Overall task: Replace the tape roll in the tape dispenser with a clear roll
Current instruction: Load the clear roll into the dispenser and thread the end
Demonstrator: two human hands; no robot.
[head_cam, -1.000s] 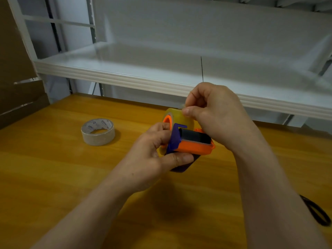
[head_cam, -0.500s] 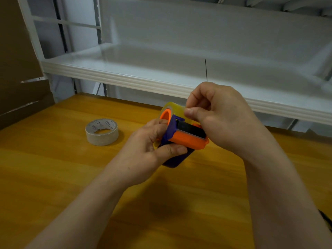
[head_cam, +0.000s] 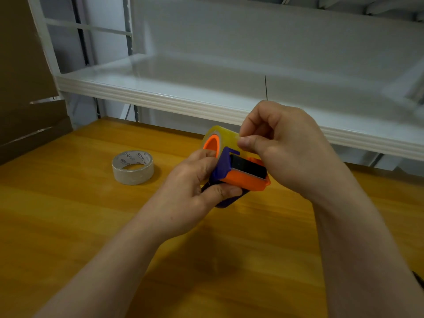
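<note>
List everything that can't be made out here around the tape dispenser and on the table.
All in the head view:
- Tape dispenser handle: covered by the left hand gripping it.
- Loose tape end on the mounted roll: hidden where the right hand pinches it.
- Print on the spare roll: too small to read.
- Dark object on the table: cut off by the right edge.

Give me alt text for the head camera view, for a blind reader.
A person's left hand grips an orange and purple tape dispenser over a wooden table while the right hand pinches tape on its yellowish roll. A clear roll lies flat on the table.
</note>
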